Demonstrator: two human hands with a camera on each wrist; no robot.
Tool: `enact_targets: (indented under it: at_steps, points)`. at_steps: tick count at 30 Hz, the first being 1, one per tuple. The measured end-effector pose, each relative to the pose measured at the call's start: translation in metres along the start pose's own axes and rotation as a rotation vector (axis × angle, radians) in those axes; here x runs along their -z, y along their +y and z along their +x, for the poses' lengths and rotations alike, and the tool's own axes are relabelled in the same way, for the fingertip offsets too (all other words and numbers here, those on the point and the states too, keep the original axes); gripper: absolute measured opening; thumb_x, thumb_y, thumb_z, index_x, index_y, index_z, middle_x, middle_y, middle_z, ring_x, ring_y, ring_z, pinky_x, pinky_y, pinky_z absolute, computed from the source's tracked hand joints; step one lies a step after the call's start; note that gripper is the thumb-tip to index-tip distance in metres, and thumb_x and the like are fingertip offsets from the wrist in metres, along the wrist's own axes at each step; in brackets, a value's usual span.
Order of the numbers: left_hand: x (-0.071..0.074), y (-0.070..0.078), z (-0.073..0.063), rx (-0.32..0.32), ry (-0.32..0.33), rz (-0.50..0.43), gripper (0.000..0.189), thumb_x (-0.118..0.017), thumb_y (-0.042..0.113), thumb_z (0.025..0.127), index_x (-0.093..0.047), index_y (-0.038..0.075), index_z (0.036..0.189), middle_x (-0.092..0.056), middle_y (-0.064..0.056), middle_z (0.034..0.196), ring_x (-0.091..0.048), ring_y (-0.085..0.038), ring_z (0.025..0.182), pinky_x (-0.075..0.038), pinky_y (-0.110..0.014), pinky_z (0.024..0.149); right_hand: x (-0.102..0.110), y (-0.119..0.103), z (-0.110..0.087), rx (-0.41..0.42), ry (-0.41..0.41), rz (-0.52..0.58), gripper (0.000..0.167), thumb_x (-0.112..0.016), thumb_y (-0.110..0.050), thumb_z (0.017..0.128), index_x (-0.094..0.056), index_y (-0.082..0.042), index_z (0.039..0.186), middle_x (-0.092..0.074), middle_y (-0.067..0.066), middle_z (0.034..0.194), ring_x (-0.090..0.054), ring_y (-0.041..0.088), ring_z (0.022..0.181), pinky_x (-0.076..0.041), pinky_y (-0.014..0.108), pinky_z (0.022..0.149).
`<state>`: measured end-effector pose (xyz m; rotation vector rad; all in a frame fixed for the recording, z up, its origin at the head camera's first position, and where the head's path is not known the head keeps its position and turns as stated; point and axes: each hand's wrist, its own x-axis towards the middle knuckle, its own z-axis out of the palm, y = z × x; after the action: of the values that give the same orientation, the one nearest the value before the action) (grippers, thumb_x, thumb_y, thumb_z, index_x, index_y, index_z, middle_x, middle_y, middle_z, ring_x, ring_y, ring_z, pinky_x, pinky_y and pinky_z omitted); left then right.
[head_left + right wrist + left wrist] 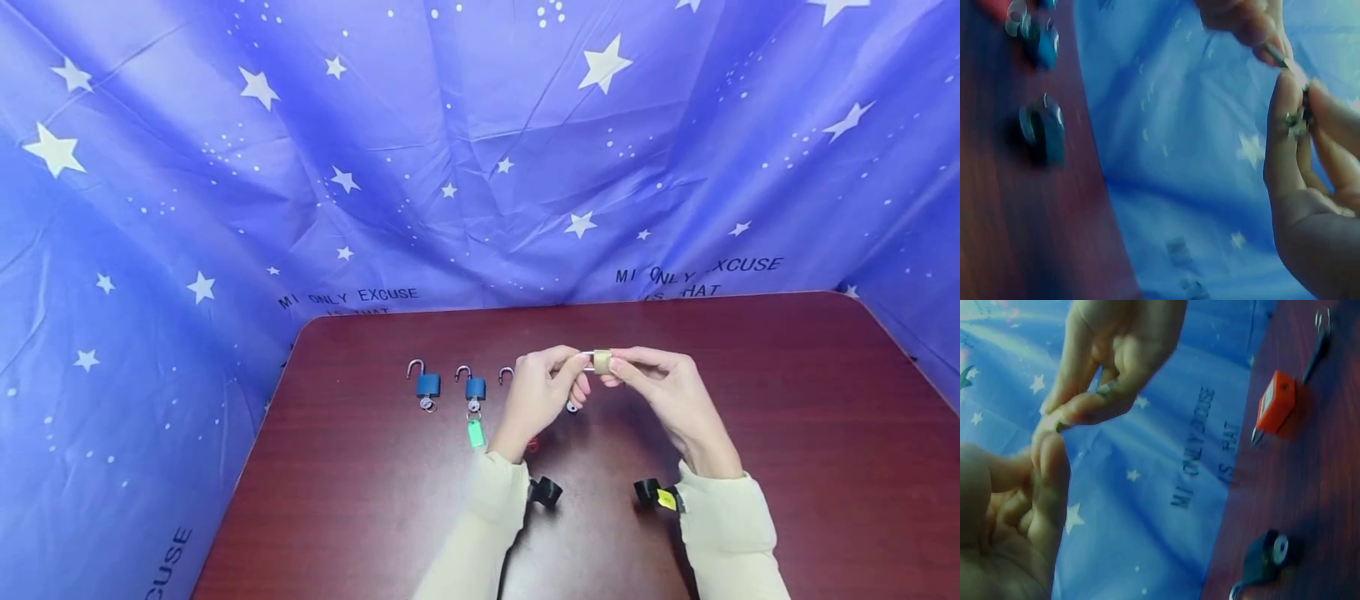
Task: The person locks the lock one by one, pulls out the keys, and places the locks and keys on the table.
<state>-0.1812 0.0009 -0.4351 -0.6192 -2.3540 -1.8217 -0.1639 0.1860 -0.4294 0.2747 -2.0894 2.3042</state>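
In the head view, a small brass padlock [602, 362] is held up above the table between both hands, its shackle pointing left. My left hand [547, 387] pinches the shackle end between thumb and fingers. The brass body is gripped by my right hand [667, 387], thumb in front. Small shiny metal [1296, 122] shows at the right fingertips in the right wrist view; its shape is blurred. Left of the hands lie two blue padlocks [428, 385] with raised shackles and keys in them. Another shackle [506, 375] peeks out from behind my left hand.
A green key tag [476, 433] hangs from one blue padlock's key. A red piece [532, 445] and a round key head [572, 407] show around the left wrist. An orange-red block [1277, 403] lies on the reddish-brown table [825, 417]. Behind it hangs a starry blue curtain [450, 150].
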Motion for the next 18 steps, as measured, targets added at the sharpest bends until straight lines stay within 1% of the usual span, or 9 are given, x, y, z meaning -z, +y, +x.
enact_targets:
  at_steps: [1,4,7,9,11,13,16,18]
  points:
    - [0.002,-0.001,0.0,-0.007,-0.01,0.003,0.024,-0.056,0.021,0.102,-0.072,0.005,0.094,-0.069,-0.005,0.064,-0.062,-0.004,0.05,-0.057,-0.031,0.05,-0.003,0.001,-0.001,-0.017,0.006,0.041,0.017,-0.067,-0.002,0.093,-0.073,0.003,0.107,-0.077,0.0,0.091,-0.073,0.011,0.075,-0.058,0.023,0.075]
    - [0.007,-0.002,-0.001,-0.04,-0.029,0.078,0.028,-0.05,0.026,0.105,-0.067,0.01,0.09,-0.067,-0.001,0.065,-0.06,-0.006,0.053,-0.052,-0.024,0.049,-0.01,0.002,-0.003,-0.057,0.022,0.127,0.014,-0.067,-0.003,0.093,-0.076,-0.005,0.104,-0.077,0.0,0.092,-0.073,0.01,0.076,-0.059,0.024,0.074]
    - [0.005,-0.003,-0.003,-0.083,-0.058,0.161,0.035,-0.04,0.029,0.108,-0.06,0.012,0.085,-0.063,0.002,0.065,-0.056,-0.005,0.057,-0.046,-0.016,0.053,-0.013,-0.001,-0.006,-0.084,0.032,0.212,0.016,-0.066,0.0,0.093,-0.077,-0.008,0.102,-0.077,0.002,0.092,-0.072,0.01,0.076,-0.059,0.025,0.074]
    - [0.002,-0.003,-0.004,-0.119,-0.06,0.203,0.039,-0.034,0.029,0.11,-0.055,0.012,0.081,-0.059,0.004,0.063,-0.052,-0.003,0.057,-0.043,-0.014,0.056,-0.014,-0.003,-0.007,-0.087,0.032,0.251,0.018,-0.065,0.002,0.093,-0.077,-0.008,0.101,-0.076,0.003,0.093,-0.072,0.011,0.076,-0.059,0.025,0.075]
    - [0.0,-0.003,-0.005,-0.155,-0.027,0.248,0.041,-0.031,0.029,0.11,-0.052,0.013,0.079,-0.054,0.005,0.06,-0.048,-0.003,0.055,-0.04,-0.014,0.056,-0.015,-0.006,-0.008,-0.091,0.031,0.279,0.019,-0.064,0.002,0.093,-0.078,-0.008,0.102,-0.076,0.003,0.093,-0.072,0.011,0.075,-0.059,0.026,0.075]
    - [-0.003,-0.002,-0.005,-0.186,0.03,0.295,0.041,-0.03,0.028,0.11,-0.049,0.013,0.077,-0.049,0.005,0.059,-0.044,-0.003,0.053,-0.037,-0.015,0.053,-0.017,-0.008,-0.007,-0.088,0.035,0.277,0.018,-0.065,0.001,0.093,-0.078,-0.008,0.102,-0.076,0.003,0.092,-0.072,0.011,0.075,-0.059,0.026,0.076]
    - [-0.005,-0.001,-0.005,-0.21,0.106,0.336,0.04,-0.032,0.028,0.11,-0.048,0.013,0.076,-0.047,0.006,0.058,-0.043,-0.004,0.052,-0.033,-0.016,0.049,-0.021,-0.013,-0.007,-0.07,0.055,0.227,0.016,-0.067,0.0,0.092,-0.078,-0.007,0.101,-0.077,0.002,0.092,-0.073,0.011,0.074,-0.06,0.026,0.075]
    - [-0.006,-0.001,-0.005,-0.216,0.118,0.339,0.04,-0.032,0.028,0.11,-0.049,0.013,0.076,-0.046,0.005,0.058,-0.043,-0.004,0.052,-0.032,-0.015,0.049,-0.023,-0.015,-0.008,-0.052,0.068,0.183,0.015,-0.068,0.0,0.092,-0.077,-0.005,0.102,-0.077,0.002,0.092,-0.073,0.012,0.074,-0.06,0.027,0.075]
